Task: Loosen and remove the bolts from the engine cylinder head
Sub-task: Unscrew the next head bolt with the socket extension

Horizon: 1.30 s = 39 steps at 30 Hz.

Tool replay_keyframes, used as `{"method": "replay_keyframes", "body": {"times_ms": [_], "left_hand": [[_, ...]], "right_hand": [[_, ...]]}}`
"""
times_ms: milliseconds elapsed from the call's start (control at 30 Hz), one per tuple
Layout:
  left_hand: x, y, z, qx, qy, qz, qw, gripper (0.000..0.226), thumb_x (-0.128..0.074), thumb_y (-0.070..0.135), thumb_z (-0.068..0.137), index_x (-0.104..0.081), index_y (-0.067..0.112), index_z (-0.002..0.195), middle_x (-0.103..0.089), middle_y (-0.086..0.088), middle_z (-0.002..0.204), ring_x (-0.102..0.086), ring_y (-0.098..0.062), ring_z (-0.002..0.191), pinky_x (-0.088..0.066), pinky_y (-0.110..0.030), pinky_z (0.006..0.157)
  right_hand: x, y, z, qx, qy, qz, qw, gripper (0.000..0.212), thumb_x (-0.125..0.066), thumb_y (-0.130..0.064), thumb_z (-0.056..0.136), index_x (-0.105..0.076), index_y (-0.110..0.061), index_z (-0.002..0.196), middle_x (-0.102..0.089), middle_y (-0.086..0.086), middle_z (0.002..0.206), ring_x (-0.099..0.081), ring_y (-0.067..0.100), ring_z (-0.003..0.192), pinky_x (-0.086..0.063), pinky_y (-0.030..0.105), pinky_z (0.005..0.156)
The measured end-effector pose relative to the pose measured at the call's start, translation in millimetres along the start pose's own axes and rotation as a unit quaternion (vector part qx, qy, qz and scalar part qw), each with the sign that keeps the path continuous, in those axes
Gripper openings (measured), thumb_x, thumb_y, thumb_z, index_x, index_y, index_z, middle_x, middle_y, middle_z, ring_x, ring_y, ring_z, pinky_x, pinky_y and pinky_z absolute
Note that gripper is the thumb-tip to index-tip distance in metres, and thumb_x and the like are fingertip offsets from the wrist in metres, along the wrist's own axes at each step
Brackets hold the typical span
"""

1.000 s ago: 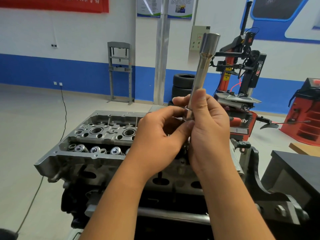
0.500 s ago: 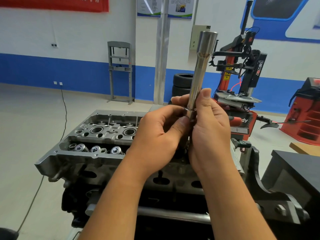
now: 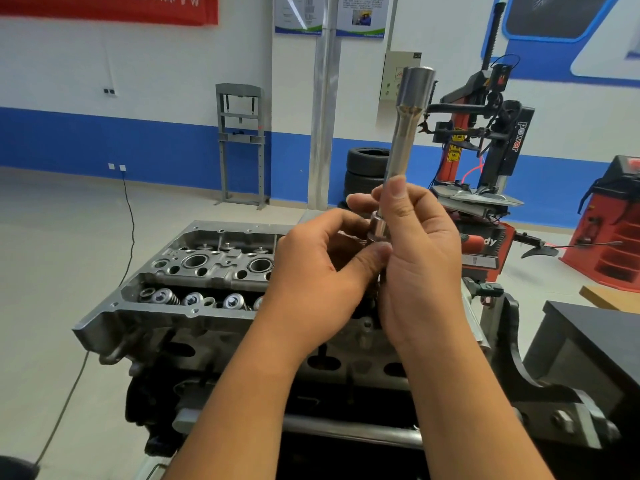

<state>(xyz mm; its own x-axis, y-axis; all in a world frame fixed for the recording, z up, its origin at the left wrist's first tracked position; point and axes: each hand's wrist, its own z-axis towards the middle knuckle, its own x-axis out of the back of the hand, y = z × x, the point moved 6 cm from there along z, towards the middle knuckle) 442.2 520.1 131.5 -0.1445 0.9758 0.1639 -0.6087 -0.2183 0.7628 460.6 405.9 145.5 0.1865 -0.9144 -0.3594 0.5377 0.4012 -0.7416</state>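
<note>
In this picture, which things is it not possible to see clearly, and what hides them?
- Head view: the lower end of the long socket tool is hidden between the left hand and the right hand.
- The right part of the cylinder head is covered by both hands, so any bolts there cannot be seen.
- The red banner is cut off by the top edge.
- The wall posters are too small to read.

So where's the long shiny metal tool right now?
In the head view, the tool stands nearly upright at centre, held by both hands above the engine, its wide end up in front of the red tyre machine.
</note>
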Motion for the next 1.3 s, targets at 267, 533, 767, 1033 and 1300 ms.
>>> {"method": "replay_keyframes", "body": {"times_ms": [267, 533, 767, 1033, 1300], "left_hand": [[-5, 2, 0, 0.006, -0.061, -0.013, 0.998, 0.022, -0.065, 0.016, 0.102, -0.071, 0.024, 0.122, -0.078, 0.01, 0.105, -0.075, -0.009, 0.099, -0.064, -0.034, 0.083], [3, -4, 1, 0.007, 0.018, 0.022, 1.0, 0.019, -0.084, 0.018, 0.087, -0.077, 0.023, 0.104, -0.08, 0.009, 0.091, -0.077, -0.008, 0.086, -0.066, -0.037, 0.079], [-2, 1, 0, -0.005, -0.024, 0.006, 1.0, 0.02, -0.073, 0.017, 0.098, -0.075, 0.029, 0.114, -0.079, 0.011, 0.097, -0.076, -0.007, 0.092, -0.064, -0.031, 0.081], [-5, 3, 0, -0.012, -0.055, -0.01, 0.998, 0.025, -0.066, 0.016, 0.102, -0.075, 0.025, 0.123, -0.08, 0.008, 0.103, -0.076, -0.012, 0.1, -0.063, -0.037, 0.088], [3, -2, -1, 0.003, 0.035, 0.024, 0.999, 0.023, -0.085, 0.019, 0.084, -0.078, 0.023, 0.106, -0.079, 0.009, 0.088, -0.077, -0.007, 0.082, -0.065, -0.036, 0.077]], "right_hand": [[0, -1, -1, 0.006, 0.011, -0.032, 0.999, 0.036, -0.059, -0.05, 0.091, -0.076, -0.018, 0.088, -0.076, 0.011, 0.099, -0.071, 0.037, 0.106, -0.054, 0.067, 0.097], [-2, -4, -2, 0.028, 0.005, -0.052, 0.998, 0.036, -0.074, -0.056, 0.074, -0.074, -0.021, 0.081, -0.074, 0.007, 0.091, -0.07, 0.024, 0.085, -0.063, 0.054, 0.083], [0, -2, -1, 0.004, 0.02, -0.029, 0.999, 0.037, -0.068, -0.055, 0.084, -0.075, -0.02, 0.091, -0.077, 0.008, 0.096, -0.072, 0.032, 0.098, -0.056, 0.066, 0.095], [1, -3, -1, 0.027, 0.022, -0.05, 0.998, 0.036, -0.061, -0.053, 0.089, -0.071, -0.018, 0.091, -0.077, 0.009, 0.098, -0.072, 0.03, 0.102, -0.055, 0.063, 0.098], [1, -5, -1, 0.023, 0.017, -0.04, 0.999, 0.046, -0.072, -0.054, 0.078, -0.068, -0.012, 0.095, -0.078, 0.006, 0.097, -0.072, 0.038, 0.098, -0.056, 0.068, 0.089]]}}
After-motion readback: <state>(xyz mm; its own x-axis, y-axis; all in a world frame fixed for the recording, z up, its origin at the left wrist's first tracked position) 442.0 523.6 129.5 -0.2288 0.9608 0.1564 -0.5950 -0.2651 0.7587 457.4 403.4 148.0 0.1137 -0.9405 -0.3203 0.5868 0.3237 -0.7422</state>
